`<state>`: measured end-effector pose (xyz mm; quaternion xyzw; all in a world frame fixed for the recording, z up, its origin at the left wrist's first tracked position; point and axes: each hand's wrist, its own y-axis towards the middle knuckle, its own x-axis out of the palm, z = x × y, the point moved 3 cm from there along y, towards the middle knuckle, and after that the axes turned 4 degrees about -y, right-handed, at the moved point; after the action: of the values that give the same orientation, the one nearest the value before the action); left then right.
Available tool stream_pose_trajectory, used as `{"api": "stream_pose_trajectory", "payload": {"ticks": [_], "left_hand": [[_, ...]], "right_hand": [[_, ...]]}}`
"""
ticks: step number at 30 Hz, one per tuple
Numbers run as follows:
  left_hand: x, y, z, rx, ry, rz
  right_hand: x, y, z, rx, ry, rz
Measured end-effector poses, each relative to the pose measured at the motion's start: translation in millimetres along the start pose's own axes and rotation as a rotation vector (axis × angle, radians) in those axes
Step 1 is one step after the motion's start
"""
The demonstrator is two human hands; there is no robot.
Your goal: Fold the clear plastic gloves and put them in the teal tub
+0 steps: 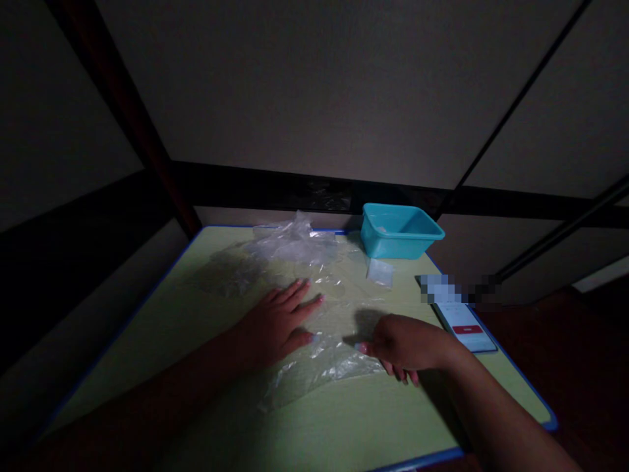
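Note:
A clear plastic bag (339, 354), thin and wrinkled, lies spread on the pale green table (314, 426). My left hand (280, 321) rests palm down with its fingers spread, touching the bag's left part. At the bag's right edge is my right hand (407, 344), fingers curled under and thumb pointing left over the film. The edge runs in between thumb and fingers, whose grip is partly hidden. Beyond my left hand sits a crumpled heap of clear plastic bags (289, 242).
A turquoise plastic basket (403, 248) stands at the table's far right corner. In front of it lies a small white packet (380, 273). A phone (462, 321) with a lit screen lies along the right edge. A wall panel (314, 98) rises behind the table.

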<state>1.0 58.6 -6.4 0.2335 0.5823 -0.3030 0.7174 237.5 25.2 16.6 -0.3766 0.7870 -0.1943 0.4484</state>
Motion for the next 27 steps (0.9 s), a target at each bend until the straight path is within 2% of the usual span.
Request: {"api": "stream_pose_trajectory", "payload": {"ticks": [3, 6, 8, 11, 12, 14, 17, 19, 21, 25, 27], "left_hand": [[-9.7, -2.4, -34.3, -0.177, 0.055, 0.128], [-20.9, -7.6, -57.6, -0.263, 0.106, 0.215], [-28.1, -8.8, -62.8, -0.258, 0.134, 0.26], [-36.3, -6.8, -58.0, -0.22, 0.163, 0.336], [-37.8, -5.8, -54.2, -0.201, 0.167, 0.355], [-38.0, -3.9, -45.3, -0.137, 0.155, 0.355], [-31.4, -3.1, -34.0, 0.001, 0.104, 0.268], [-24.6, -4.1, -30.3, 0.081, 0.071, 0.213], [-17.2, -5.1, -29.0, 0.132, 0.047, 0.149], [-6.4, -5.3, -30.6, 0.119, 0.038, -0.015], [-4.6, -4.7, -34.4, 0.076, 0.05, -0.032]], "right_hand": [[-0.5, -1.7, -2.7, -0.016, 0.0, 0.033], [0.5, -1.5, -2.1, -0.014, 0.003, 0.038], [1.0, -1.3, -1.4, -0.016, 0.006, 0.036], [-0.6, -1.6, -2.8, -0.049, -0.007, 0.065], [-2.5, -1.8, -4.3, -0.076, -0.023, 0.11], [-8.5, -2.4, -8.4, -0.155, -0.072, 0.282], [-15.7, -3.2, -13.6, -0.261, -0.137, 0.594], [-13.6, -1.3, -16.0, -0.321, -0.211, 0.697], [-4.7, 3.0, -18.5, -0.394, -0.335, 0.684], [24.5, 12.7, -20.6, -0.492, -0.435, 0.444], [37.6, 13.8, -22.2, -0.523, -0.429, 0.374]]}}
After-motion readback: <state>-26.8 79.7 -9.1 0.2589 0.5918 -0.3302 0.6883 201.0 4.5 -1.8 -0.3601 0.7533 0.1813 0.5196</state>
